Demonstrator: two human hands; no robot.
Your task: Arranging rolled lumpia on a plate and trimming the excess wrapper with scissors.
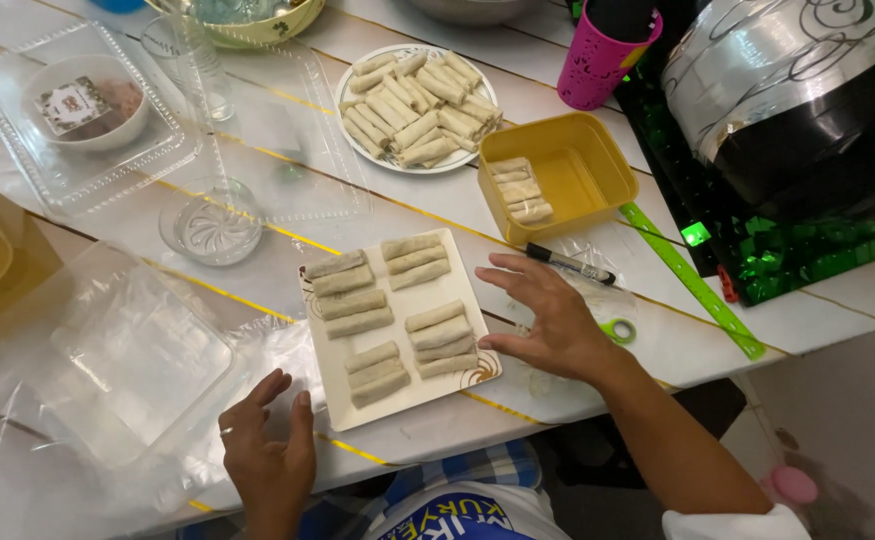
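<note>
A square white plate point(335, 372) lies in front of me with several uncooked spring rolls point(360, 300) laid out in pairs. My left hand point(269, 448) rests open on the table edge just left of the plate's near corner. My right hand point(547, 315) hovers open, fingers spread, at the plate's right side, holding nothing. Behind it stands a yellow plastic box point(582, 170) with a few rolls in its left end. A round white plate point(357, 75) piled with more rolls sits farther back.
A black marker point(569, 264), a green ruler point(692, 282) and a green tape roll point(618, 330) lie to the right. A clear plastic lid point(137, 355), a glass dish point(212, 225), a clear tray with a bowl point(82, 100) and a pink cup point(602, 55) surround the plates.
</note>
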